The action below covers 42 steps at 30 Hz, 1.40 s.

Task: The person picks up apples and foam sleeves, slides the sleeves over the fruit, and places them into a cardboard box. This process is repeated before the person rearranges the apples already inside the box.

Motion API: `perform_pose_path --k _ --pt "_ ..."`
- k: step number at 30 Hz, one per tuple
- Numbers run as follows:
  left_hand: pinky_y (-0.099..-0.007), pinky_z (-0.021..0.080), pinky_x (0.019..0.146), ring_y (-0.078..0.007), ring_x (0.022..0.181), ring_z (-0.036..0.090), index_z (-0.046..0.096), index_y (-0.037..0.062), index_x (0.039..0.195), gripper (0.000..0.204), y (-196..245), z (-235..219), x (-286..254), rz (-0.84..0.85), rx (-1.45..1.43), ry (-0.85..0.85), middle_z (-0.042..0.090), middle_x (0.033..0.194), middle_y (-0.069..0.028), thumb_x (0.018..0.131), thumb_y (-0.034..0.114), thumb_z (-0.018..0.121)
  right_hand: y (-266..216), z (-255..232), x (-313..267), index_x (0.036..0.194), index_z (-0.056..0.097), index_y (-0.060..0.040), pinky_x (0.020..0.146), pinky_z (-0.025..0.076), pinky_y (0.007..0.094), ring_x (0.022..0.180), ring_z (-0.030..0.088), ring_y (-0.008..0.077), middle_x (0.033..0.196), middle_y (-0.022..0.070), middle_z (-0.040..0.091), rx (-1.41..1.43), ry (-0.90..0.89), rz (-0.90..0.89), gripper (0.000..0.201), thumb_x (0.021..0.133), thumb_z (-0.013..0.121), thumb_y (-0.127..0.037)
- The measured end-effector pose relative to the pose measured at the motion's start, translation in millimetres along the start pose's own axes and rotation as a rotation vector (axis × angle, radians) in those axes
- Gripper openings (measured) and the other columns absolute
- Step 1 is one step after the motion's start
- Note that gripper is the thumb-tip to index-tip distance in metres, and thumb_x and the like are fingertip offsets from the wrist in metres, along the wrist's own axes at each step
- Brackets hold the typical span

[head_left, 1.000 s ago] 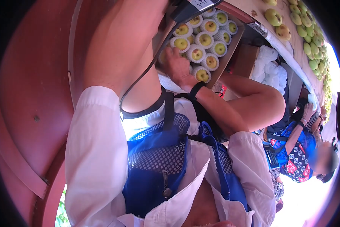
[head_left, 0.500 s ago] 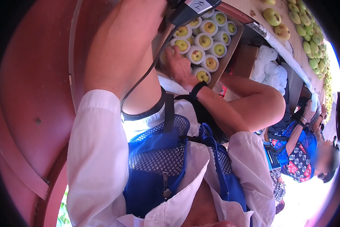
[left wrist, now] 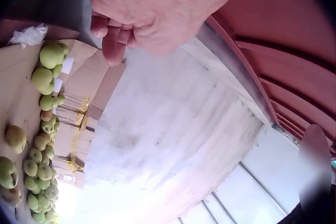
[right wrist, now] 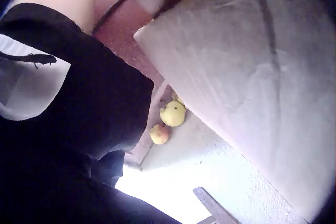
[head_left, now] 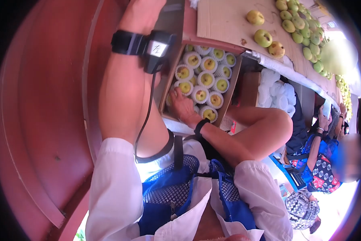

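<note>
The box (head_left: 227, 94) is packed tight with wrapped pears (head_left: 206, 79), no gap between them, so only the way in from above is free. The raised left arm (head_left: 126, 92) and its cable (head_left: 146, 116) crowd the box's near side; cardboard (head_left: 224, 22) overhangs its far end.

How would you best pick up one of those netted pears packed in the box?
Probably from above. Each wrapped pear sits upright in the box, packed tight against its neighbours, so only the top shows. Curl fingertips down around the foam net's rim and lift straight up, near where the right hand rests.
</note>
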<state>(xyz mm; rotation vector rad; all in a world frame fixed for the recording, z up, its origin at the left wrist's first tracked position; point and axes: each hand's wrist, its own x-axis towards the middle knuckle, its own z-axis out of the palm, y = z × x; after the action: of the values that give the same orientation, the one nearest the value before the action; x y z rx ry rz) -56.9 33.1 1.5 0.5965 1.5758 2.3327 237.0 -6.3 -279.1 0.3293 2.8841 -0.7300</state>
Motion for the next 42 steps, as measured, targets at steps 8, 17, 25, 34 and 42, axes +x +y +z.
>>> perform_pose_path --k 8,17,25,34,42 --pt "-0.0214 0.045 0.05 -0.0117 0.063 0.063 0.063 0.0015 0.11 0.018 -3 4 2 -0.066 -0.004 0.03 0.071 0.087 -0.009 0.1 0.016 0.061 -5 -18 -14 0.135 0.049 -0.006 0.068 0.059 0.0475 0.089 0.07 0.0397 0.13 0.0208 0.049 -0.062 0.001 -0.034 0.06 0.078 0.068 -0.01" --pt "-0.0279 0.048 0.068 -0.0187 0.087 0.067 0.056 -0.0055 0.123 0.028 -13 23 9 -0.132 0.022 -0.084 0.07 0.111 -0.0196 0.102 0.013 0.057 -40 -185 -49 0.122 0.06 -0.007 0.074 0.055 0.0441 0.091 0.068 0.0333 0.114 0.0156 0.06 0.421 0.381 0.083 0.039 0.086 0.072 -0.014" --pt "-0.0255 0.046 0.069 -0.0154 0.088 0.064 0.056 -0.0038 0.123 0.027 -17 34 4 -0.163 0.067 -0.131 0.069 0.113 -0.0167 0.102 0.012 0.059 47 -340 -134 0.123 0.067 -0.0022 0.061 0.042 0.0186 0.077 0.062 0.0065 0.102 0.0038 0.073 0.908 0.927 0.186 0.03 0.095 0.062 -0.012" --pt "-0.0257 0.047 0.071 -0.0156 0.089 0.064 0.055 -0.0023 0.123 0.027 -19 28 8 -0.189 0.091 -0.164 0.068 0.111 -0.0146 0.101 0.013 0.062 284 -303 -189 0.114 0.07 -0.0046 0.052 0.034 0.019 0.069 0.066 0.0082 0.093 0.002 0.073 0.717 0.864 0.857 0.032 0.087 0.07 -0.021" --pt "-0.0253 0.045 0.071 -0.0144 0.09 0.062 0.055 -0.0024 0.125 0.031 -21 33 10 -0.209 0.113 -0.175 0.068 0.112 -0.0138 0.1 0.015 0.063 337 -228 -214 0.107 0.073 -0.0052 0.079 0.055 0.0358 0.079 0.072 0.0248 0.089 0.0123 0.075 0.331 1.11 1.123 0.03 0.082 0.062 -0.018"
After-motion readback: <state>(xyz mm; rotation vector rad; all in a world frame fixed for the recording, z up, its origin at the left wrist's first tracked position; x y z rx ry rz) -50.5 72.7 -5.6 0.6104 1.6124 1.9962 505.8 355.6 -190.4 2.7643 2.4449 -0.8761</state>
